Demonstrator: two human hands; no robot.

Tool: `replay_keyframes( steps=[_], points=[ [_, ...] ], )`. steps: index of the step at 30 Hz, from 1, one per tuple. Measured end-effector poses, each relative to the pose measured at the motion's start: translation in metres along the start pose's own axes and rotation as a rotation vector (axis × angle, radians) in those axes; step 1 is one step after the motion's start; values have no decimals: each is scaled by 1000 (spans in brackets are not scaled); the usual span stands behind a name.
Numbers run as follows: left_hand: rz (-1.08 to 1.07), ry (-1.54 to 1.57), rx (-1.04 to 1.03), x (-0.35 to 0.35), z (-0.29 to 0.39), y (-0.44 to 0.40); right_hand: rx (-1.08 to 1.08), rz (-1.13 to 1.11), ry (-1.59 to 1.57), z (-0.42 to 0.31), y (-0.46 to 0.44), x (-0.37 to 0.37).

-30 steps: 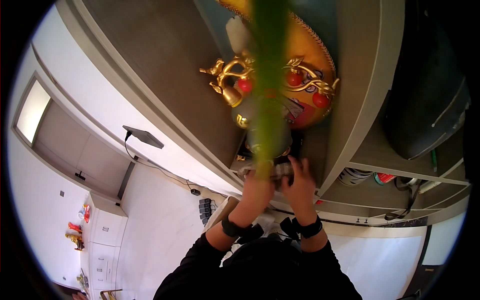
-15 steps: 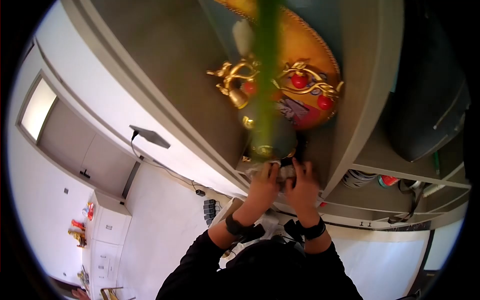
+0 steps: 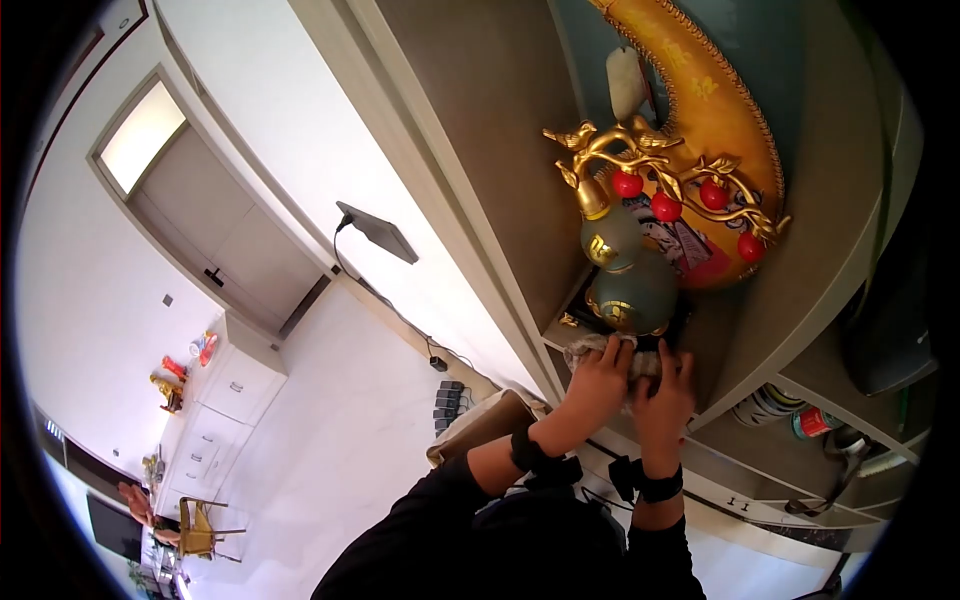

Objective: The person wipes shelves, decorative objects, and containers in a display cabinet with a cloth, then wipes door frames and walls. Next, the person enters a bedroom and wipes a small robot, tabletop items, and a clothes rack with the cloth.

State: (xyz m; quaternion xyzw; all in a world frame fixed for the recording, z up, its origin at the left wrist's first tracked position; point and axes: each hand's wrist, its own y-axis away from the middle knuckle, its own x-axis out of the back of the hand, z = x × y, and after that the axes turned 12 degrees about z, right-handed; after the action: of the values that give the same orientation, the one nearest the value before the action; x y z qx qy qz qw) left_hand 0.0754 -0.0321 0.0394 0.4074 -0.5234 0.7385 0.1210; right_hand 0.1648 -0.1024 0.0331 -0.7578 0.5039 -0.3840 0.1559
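Holding a bunched cloth (image 3: 585,352) with the left hand (image 3: 596,388), with narrow, bent fingers, perhaps because of the softness of the folds, easy to lose. Touching the same cloth with the right hand (image 3: 664,405), also with bent fingers; cannot tell whether gripping or only pressing. Placed so, close together, at the front of the shelf (image 3: 480,150), just before the dark base (image 3: 683,325) of a grey gourd (image 3: 640,290). Raised on this base probably for standing steady. Decorated above with a golden branch (image 3: 600,150) and red balls (image 3: 628,184). Backed by a tall yellow bag (image 3: 700,110), likely set deeper because of its height. Stored to the right, in a separate compartment, with cans (image 3: 768,405). Much farther, furnished with a white cabinet (image 3: 240,365) and, beyond, closed by a door (image 3: 215,215).
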Motion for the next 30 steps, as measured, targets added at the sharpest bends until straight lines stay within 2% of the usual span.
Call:
replay_keyframes(
  steps=[6,12,14,17,19,23,26,28,30],
  points=[
    [-75,166,77,19,-8,-6,37,-9,114,3,1,-2],
    [-53,69,146,16,-13,-3,68,-27,100,4,3,2],
    [-21,81,91,15,-11,-3,41,-39,96,3,3,4],
    [-98,150,86,17,-15,-1,42,-35,70,-1,3,1],
    [-78,193,31,21,-15,0,36,56,79,-4,3,0],
    [-33,205,163,19,-26,9,71,88,-77,2,16,-6],
    [-8,121,281,12,-62,22,192,101,-187,-14,25,-16],
    [7,146,349,27,-68,17,221,-72,-260,-27,25,-21],
    [30,130,277,30,-67,16,196,-121,-240,-33,24,-25]
  ],
)
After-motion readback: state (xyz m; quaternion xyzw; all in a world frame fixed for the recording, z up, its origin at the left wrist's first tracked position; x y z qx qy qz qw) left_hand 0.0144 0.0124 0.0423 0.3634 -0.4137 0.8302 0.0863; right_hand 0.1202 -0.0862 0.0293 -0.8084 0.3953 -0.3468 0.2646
